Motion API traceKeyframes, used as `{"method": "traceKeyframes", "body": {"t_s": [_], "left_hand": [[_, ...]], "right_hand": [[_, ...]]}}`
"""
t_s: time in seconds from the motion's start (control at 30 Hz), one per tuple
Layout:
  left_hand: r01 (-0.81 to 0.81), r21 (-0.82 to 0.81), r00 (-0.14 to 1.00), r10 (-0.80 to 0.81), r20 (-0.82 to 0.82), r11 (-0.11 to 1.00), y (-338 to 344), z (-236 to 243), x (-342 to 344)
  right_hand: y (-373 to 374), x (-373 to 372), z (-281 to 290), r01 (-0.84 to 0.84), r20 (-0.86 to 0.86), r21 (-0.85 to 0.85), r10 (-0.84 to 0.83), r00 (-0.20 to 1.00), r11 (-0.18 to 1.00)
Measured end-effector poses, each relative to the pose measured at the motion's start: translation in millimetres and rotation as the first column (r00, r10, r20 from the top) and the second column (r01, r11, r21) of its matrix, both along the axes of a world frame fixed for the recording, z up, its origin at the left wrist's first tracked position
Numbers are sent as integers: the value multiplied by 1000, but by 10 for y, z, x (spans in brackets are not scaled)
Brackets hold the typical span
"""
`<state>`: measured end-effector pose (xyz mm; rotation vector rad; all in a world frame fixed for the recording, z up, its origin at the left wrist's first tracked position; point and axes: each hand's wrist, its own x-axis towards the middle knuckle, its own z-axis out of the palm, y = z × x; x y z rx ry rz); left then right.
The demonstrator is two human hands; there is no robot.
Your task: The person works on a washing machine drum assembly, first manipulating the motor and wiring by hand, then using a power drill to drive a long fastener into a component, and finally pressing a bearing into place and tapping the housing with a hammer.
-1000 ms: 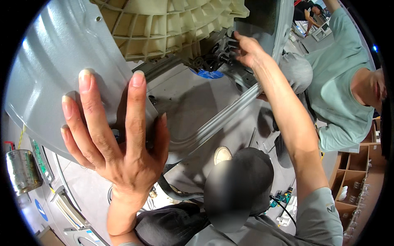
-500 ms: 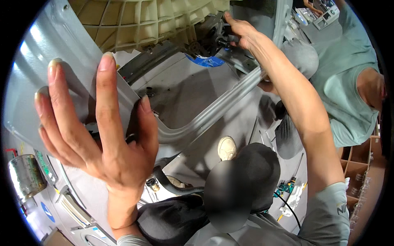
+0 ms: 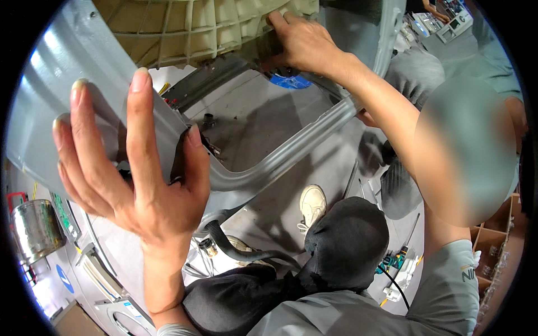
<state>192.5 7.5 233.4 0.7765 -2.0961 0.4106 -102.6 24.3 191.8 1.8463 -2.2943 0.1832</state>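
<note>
My left hand (image 3: 148, 185) rests spread against the grey ribbed metal panel (image 3: 67, 50) at the left, thumb beside the panel's inner edge. My right hand (image 3: 302, 42) reaches over the frame's opening to the lower edge of a cream ribbed plastic tub (image 3: 185, 25), fingers bent at that edge; what they grip, if anything, is partly hidden. Dark mechanical parts show beneath that hand. The grey metal frame rail (image 3: 286, 154) curves round the opening, with the floor and a blue disc (image 3: 290, 82) visible through it.
A co-worker's grey knee (image 3: 406, 78) is beside the frame at right. A cordless drill (image 3: 399, 257), a hose (image 3: 224, 243) and a steel cylinder (image 3: 36, 227) lie around me. A compartmented box (image 3: 496, 229) stands at right; another person's arm (image 3: 434, 11) shows beyond.
My right hand has moved up and left, from the dark fitting to the tub's lower edge. My left hand has shifted left in the picture, still spread on the panel.
</note>
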Motion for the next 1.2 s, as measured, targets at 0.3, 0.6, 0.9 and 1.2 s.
{"method": "traceKeyframes", "body": {"t_s": [0.3,0.6,0.9,1.2], "left_hand": [[-125,129,947,80,311,984,246,109,156],[-246,380,781,-50,622,892,420,719,377],[280,25,947,-280,160,960,-647,3368,-243],[83,-19,917,-69,393,996,-1343,4126,-461]], "right_hand": [[259,111,-119,16,-159,-54,-25,987,998],[1229,1222,1308,41,826,250,-235,513,967],[2801,1598,2259,257,725,577,-632,274,775],[4024,2538,3655,478,498,776,-865,-63,412]]}}
